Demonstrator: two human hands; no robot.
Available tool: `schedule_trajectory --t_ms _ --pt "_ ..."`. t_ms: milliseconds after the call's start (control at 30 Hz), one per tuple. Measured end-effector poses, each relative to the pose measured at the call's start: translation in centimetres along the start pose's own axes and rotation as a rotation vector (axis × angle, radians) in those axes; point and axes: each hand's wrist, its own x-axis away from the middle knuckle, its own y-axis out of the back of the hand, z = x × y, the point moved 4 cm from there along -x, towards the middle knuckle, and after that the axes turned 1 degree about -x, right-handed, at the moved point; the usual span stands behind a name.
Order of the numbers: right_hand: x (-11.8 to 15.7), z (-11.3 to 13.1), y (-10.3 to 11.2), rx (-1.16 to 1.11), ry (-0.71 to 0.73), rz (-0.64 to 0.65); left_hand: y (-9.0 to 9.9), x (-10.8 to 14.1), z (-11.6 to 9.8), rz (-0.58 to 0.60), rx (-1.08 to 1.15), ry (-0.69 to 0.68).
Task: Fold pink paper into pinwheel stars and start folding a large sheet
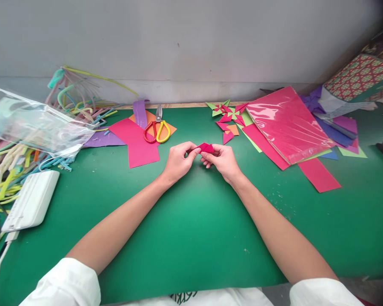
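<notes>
A small folded piece of red paper (206, 147) is pinched between both hands above the middle of the green table (191, 238). My left hand (181, 160) grips its left end with thumb and fingers. At its right end, my right hand (221, 160) is closed on it, the thumb on the near side. Just beyond, several folded red pieces (227, 137) and red-and-green paper stars (232, 114) lie near the wall. To the left, scissors (158, 126) with one red and one yellow handle rest over red paper (143, 155).
On the right lies a clear-wrapped pack of red paper (287, 125) among coloured sheets. Pipe cleaners (6, 170), a clear plastic bag (35, 121) and a white power strip (32, 199) with a cable crowd the left. A grey wall (185, 42) bounds the back.
</notes>
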Motion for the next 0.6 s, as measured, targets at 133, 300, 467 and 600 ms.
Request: schedule_trajectory --t_ms 133,300,467,600 --pt "0.00 -0.03 0.06 -0.017 -0.009 -0.008 0.03 -0.01 -0.02 0.003 0.004 -0.005" --pt "0.07 0.30 0.07 -0.027 0.012 0.007 0.24 -0.18 0.16 -0.006 0.038 0.027" --pt "0.13 0.31 0.19 -0.029 0.019 -0.014 0.25 -0.26 0.22 -0.015 0.084 0.041" --pt "0.13 0.21 0.15 -0.027 0.010 -0.009 0.22 -0.23 0.14 -0.012 0.095 0.057"
